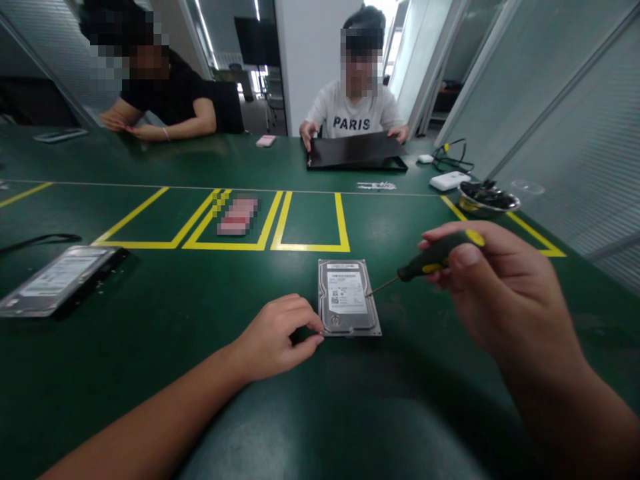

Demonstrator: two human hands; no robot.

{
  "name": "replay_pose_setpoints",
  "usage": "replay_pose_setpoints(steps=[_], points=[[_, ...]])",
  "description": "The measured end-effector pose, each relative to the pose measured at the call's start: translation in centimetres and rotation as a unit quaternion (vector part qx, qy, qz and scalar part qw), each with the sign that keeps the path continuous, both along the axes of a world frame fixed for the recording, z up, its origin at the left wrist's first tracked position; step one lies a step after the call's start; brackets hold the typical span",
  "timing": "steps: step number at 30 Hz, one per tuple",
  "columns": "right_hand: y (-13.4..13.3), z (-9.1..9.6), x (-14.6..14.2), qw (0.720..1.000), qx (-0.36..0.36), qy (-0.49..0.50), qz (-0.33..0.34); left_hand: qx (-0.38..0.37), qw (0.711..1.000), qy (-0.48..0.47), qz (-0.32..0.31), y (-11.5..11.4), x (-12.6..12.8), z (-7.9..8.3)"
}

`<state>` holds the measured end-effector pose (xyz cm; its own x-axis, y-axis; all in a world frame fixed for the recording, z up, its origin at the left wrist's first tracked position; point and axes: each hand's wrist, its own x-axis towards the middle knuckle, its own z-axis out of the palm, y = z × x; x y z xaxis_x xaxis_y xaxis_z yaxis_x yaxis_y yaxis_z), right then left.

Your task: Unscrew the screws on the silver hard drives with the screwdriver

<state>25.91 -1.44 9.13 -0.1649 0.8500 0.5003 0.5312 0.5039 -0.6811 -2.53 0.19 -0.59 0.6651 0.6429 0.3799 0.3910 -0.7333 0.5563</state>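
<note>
A silver hard drive [347, 287] with a white label lies flat on the green table in front of me. My left hand [283, 333] is at its near left corner, thumb and forefinger closed in a pinch on the edge there. In my right hand [493, 287] is a dark green and yellow screwdriver [425, 260], its handle gripped between thumb and fingers. The thin shaft points down and left, and its tip appears over the drive's right side. Whether the tip touches the drive, I cannot tell.
Another silver drive-like device [55, 280] lies at the left. Yellow tape [310, 248] marks boxes, one with a pink item [239, 216]. A metal bowl [487, 200] of dark parts stands right, near a white box [450, 181]. Across, one person holds a black panel [357, 148]; another sits left.
</note>
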Motion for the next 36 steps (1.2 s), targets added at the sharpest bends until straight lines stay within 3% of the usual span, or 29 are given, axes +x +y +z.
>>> replay_pose_setpoints(steps=[2,4,12,22,30,36], points=[[-0.5,1.3,-1.6,0.996,-0.037,0.073,0.017,0.002,1.0,-0.002,0.002,0.0,0.1,0.2],[-0.9,2.3,-3.0,0.995,-0.048,0.084,0.04,0.004,1.0,-0.004,0.004,0.0,0.2,0.4],[-1.0,3.9,-5.7,0.994,0.01,-0.034,0.1,-0.009,1.0,-0.006,0.019,0.0,0.1,-0.1],[0.1,2.1,-6.8,0.983,0.026,-0.07,0.168,0.008,0.999,-0.011,0.037,0.0,0.1,-0.2],[0.7,0.4,-6.9,0.979,0.005,-0.09,0.184,-0.025,0.999,0.011,0.039,0.1,-0.1,-0.4],[0.9,0.3,-6.6,0.981,-0.001,-0.087,0.174,-0.026,0.999,-0.005,0.025,0.1,-0.1,-0.4]])
